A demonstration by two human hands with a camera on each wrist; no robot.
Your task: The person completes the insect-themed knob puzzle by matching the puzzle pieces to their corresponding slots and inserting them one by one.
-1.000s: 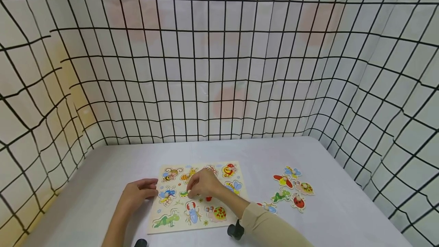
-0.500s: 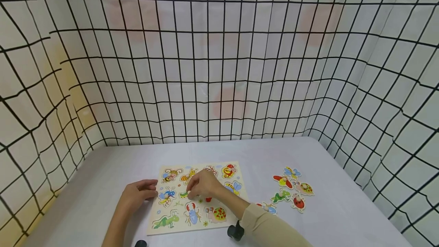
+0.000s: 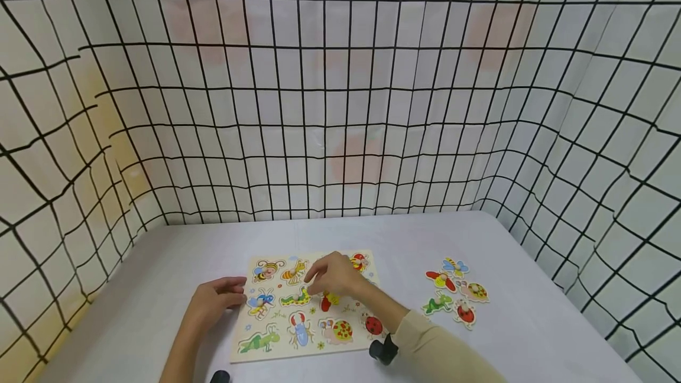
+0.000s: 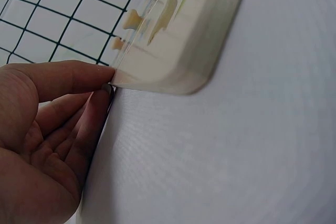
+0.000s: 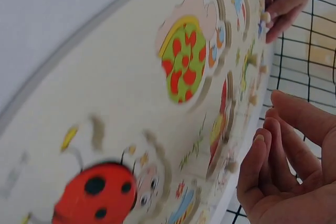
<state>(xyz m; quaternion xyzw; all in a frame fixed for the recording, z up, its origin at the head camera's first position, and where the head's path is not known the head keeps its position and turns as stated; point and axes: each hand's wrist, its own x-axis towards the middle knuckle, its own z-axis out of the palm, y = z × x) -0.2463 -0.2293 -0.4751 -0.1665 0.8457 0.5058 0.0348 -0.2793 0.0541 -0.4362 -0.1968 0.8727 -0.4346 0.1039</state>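
Note:
A cream puzzle board (image 3: pixel 284 354) with printed insects lies on the table. My left hand (image 3: pixel 211 306) touches its left edge with fingertips and thumb; the left wrist view shows them at the board's corner (image 4: pixel 173 80). My right hand (image 3: pixel 334 275) hovers over the middle of the board, fingers loosely bent and holding nothing. Just left of it is the green caterpillar piece (image 3: pixel 295 297) in its recess. Knobbed bee (image 3: pixel 266 270) and blue-bug pieces (image 3: pixel 260 303) sit in the board. A printed snail (image 5: pixel 184 61) and ladybug (image 5: pixel 97 195) show in the right wrist view.
Several loose insect pieces lie right of the board, among them a snail (image 3: pixel 476 292), a ladybug (image 3: pixel 465 314) and a green grasshopper (image 3: pixel 438 304). Black grid netting (image 3: pixel 340 126) over white walls encloses the table (image 3: pixel 521 336) at the back and sides.
My right hand has let go of the caterpillar piece and moved up and right, uncovering it. The sleeve now covers the blue loose piece near the board. My left hand stays put.

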